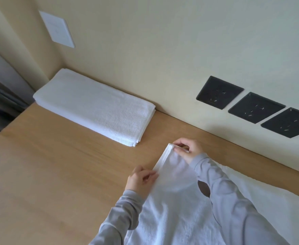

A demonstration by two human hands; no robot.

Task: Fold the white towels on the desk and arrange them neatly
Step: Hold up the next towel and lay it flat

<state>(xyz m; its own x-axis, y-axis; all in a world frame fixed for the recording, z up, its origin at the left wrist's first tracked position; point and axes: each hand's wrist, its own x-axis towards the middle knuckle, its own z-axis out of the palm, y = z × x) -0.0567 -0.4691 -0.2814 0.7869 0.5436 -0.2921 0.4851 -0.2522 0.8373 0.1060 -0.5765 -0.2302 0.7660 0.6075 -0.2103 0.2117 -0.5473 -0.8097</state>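
Towel pile [94, 106] folded; white towel [177, 191] not yet.
I see left hand [141, 179] and right hand [187, 151] pinching its edge.

The spread white cloth towel [177, 218] is cut off by the bottom edge and partly covered by grey sleeves [233, 200]. The rightmost black square socket [290, 122] is clipped.

Light wood-grain desk [48, 174], butted against the wall. Stack of folded white towels [94, 106] lies at upper left of frame, in the desk's corner. Loose white towel [177, 209] lies spread at lower right.
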